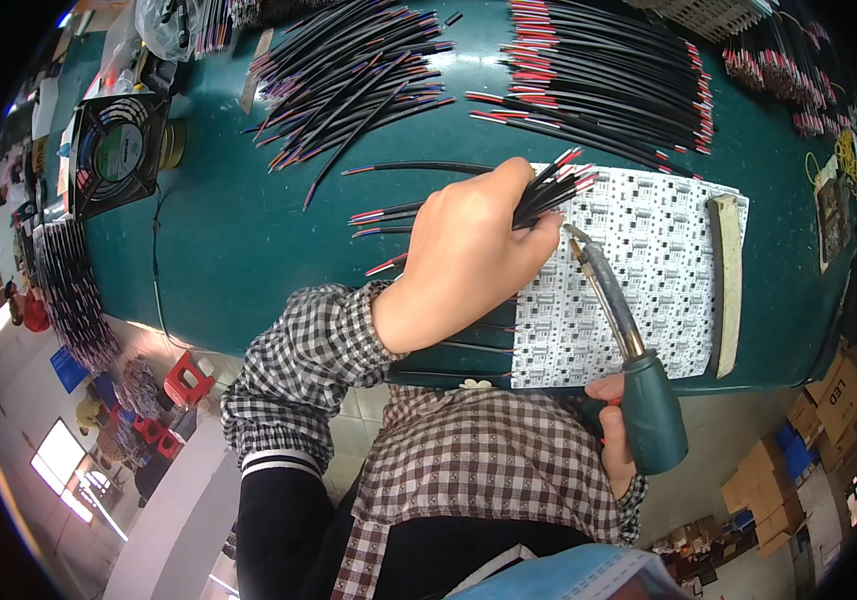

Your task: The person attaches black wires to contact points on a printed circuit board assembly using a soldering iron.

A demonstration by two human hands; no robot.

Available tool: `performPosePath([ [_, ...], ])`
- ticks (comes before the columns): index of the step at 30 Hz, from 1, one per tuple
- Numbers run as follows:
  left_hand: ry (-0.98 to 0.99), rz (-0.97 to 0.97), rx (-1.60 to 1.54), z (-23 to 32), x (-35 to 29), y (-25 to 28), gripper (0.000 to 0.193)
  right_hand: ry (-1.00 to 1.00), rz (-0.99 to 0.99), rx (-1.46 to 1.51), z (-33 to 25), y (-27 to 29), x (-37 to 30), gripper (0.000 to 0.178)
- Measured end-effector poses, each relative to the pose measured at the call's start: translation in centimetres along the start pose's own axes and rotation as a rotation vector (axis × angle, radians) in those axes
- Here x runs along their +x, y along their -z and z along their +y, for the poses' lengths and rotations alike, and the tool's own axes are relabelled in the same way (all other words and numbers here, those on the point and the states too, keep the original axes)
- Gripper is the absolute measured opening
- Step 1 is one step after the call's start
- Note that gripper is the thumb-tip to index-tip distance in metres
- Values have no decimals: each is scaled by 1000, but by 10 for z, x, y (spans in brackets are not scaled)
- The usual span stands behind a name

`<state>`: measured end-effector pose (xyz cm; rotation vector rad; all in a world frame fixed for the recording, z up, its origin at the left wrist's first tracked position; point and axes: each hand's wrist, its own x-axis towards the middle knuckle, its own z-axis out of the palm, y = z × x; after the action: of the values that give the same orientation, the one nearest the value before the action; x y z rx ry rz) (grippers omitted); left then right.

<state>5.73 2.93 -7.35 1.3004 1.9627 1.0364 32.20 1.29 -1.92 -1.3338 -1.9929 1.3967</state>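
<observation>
Head view. Left hand (479, 245) closed round a bunch of thin black round cables with red and white ends (547, 196). Right hand (617, 435) seems wrapped on a green-handled metal soldering iron (633, 347), fingers partly hidden; tip just beside the left fingertips. Cables probably light, springy, smooth; best pinched mid-sheath, clear of the fine ends. Right of left hand: flat white printed-circuit panel (639, 270), stiff-looking, dotted with small black parts.

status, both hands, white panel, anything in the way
Left hand: gripping black wires. Right hand: holding soldering iron, tip near left hand. White circuit panel: partly covered by left hand. Pale bar along its right side.
</observation>
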Motion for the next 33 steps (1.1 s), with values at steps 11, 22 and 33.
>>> performPosePath([
  [11, -16, -63, 55, 5, 0, 9, 22, -45, 64, 190, -5, -1, -2, 35],
  [22, -183, 129, -204, 30, -27, 53, 13, -65, 33, 228, -1, 7, -17, 52],
  [33, 201, -111, -150, 2, -29, 5, 15, -147, 127, 352, 9, -2, -34, 67],
])
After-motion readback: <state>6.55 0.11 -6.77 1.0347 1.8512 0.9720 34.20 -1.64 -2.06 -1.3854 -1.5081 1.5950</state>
